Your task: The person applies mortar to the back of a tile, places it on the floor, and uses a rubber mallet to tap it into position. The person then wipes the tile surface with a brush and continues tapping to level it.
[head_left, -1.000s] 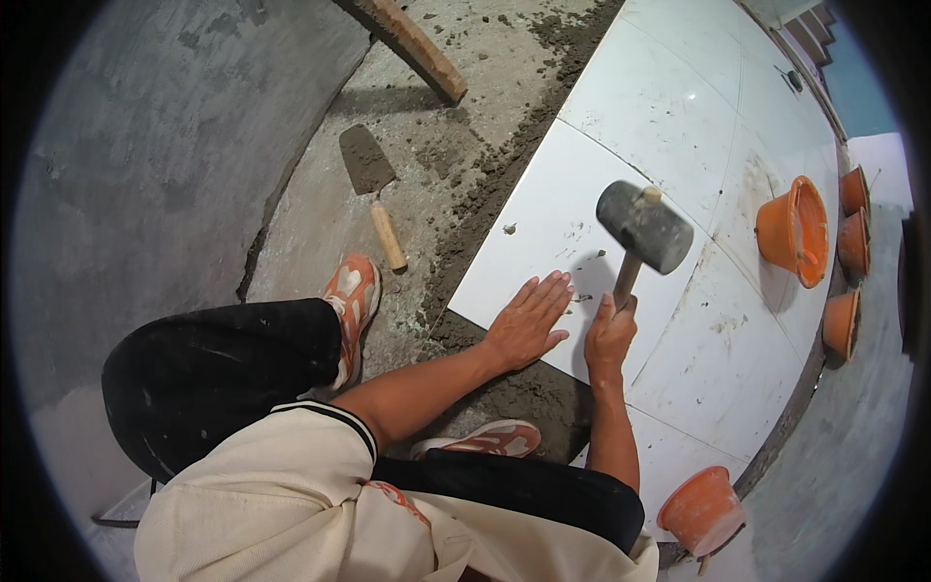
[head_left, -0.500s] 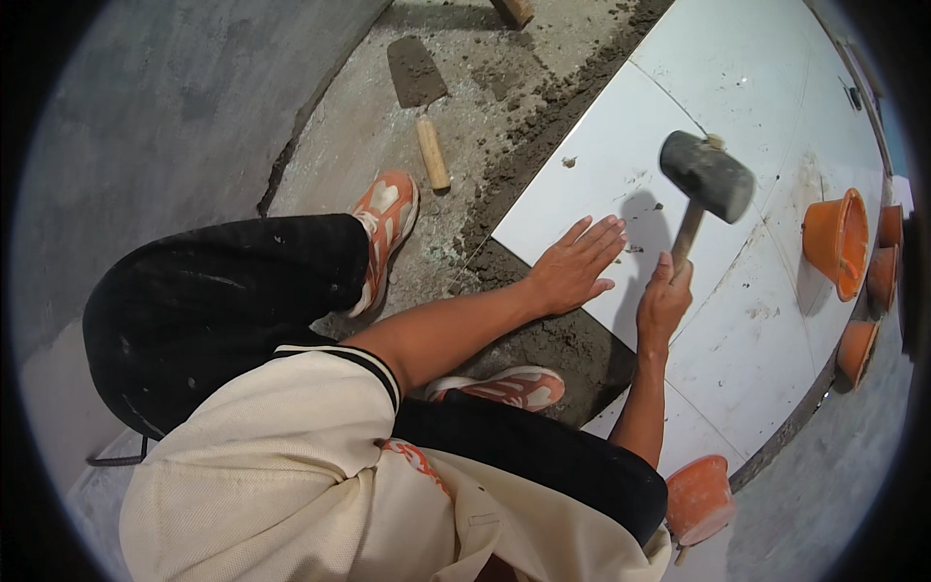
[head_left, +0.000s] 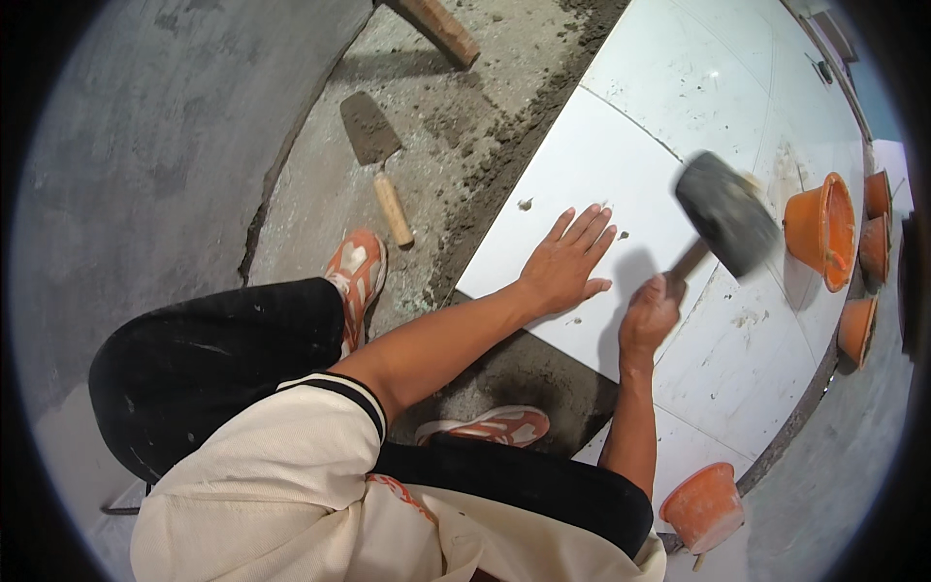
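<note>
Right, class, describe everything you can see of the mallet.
The mallet has a thick, dark grey, roughly cylindrical head, rubber by its look and slightly blurred, on a brown, seemingly wooden handle. The right hand grips the handle. The head is tilted and appears raised above the white tiles.

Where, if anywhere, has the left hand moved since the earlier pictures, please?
Yes, the left hand has moved forward, farther over the white tile beneath it.
</note>
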`<state>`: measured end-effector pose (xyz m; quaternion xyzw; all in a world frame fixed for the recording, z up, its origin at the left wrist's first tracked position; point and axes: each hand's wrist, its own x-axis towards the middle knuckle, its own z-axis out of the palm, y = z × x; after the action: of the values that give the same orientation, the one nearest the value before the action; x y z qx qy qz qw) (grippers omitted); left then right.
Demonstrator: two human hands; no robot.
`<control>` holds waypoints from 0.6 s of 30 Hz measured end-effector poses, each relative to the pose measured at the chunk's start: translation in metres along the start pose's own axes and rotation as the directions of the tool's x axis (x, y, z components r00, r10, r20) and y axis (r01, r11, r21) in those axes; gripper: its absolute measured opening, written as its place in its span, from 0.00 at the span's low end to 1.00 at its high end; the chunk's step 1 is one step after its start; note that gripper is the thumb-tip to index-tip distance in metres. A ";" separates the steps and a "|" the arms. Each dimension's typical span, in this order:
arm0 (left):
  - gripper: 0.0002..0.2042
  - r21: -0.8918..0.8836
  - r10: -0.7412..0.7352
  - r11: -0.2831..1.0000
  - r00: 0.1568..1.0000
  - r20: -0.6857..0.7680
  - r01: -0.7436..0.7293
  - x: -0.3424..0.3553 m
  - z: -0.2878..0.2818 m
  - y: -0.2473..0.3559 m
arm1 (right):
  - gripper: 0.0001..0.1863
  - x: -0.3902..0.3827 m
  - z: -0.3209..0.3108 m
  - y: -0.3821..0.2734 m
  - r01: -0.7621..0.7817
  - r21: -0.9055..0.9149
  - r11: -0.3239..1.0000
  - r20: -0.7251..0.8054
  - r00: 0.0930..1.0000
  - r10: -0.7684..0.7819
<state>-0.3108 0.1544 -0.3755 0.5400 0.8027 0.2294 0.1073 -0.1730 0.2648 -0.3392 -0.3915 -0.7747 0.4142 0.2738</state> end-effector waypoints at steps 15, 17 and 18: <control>0.43 0.010 0.003 1.000 0.997 0.079 -0.004 0.002 -0.012 -0.001 | 0.18 0.023 0.012 -0.025 -0.155 -0.259 0.953 0.173 0.964 0.203; 0.43 0.022 0.012 1.000 0.997 0.079 -0.013 0.008 -0.011 -0.001 | 0.19 0.014 0.002 -0.026 -0.101 -0.139 0.985 0.070 0.991 0.112; 0.43 0.013 0.033 0.999 0.996 0.082 -0.034 0.012 -0.007 0.002 | 0.20 0.010 0.003 -0.014 -0.092 -0.115 0.989 0.026 0.995 0.096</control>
<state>-0.3171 0.1641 -0.3673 0.5629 0.7901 0.2033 0.1323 -0.1861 0.2672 -0.3279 -0.4361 -0.7820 0.3878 0.2190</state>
